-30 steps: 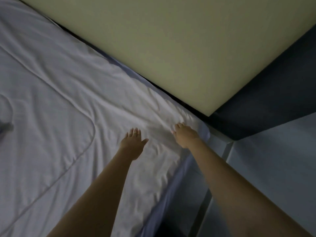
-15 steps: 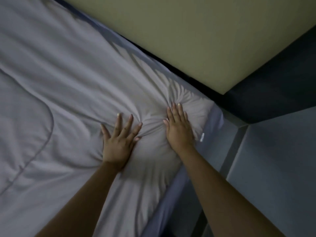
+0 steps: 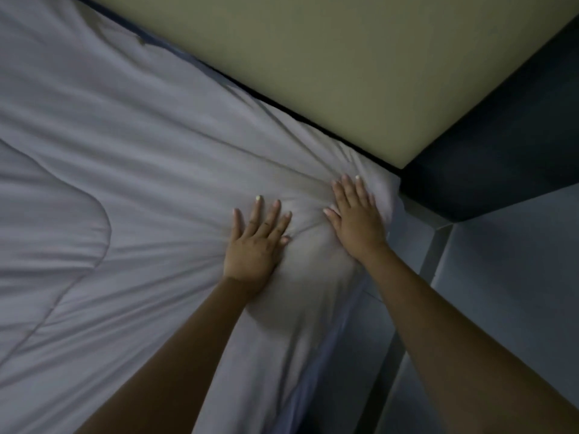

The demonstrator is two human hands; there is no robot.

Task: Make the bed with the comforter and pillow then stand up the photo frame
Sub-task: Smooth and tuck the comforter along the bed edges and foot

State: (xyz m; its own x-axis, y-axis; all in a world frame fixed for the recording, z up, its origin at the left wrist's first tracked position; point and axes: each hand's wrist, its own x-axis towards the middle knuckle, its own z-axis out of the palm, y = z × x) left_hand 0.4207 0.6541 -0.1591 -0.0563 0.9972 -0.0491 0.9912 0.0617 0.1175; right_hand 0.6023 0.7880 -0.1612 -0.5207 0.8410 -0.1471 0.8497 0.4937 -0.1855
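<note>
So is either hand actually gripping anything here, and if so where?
Nothing is gripped. The left hand and right hand lie flat, fingers spread, pressing on the comforter near its corner.

Pale grey comforter with curved stitching, perhaps bluish sheet, yellow-beige wall

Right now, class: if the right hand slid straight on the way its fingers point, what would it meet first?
The right hand lies flat on the comforter. Straight on, it would probably cross the comforter's corner and meet the beige wall, though depth is unclear.
</note>
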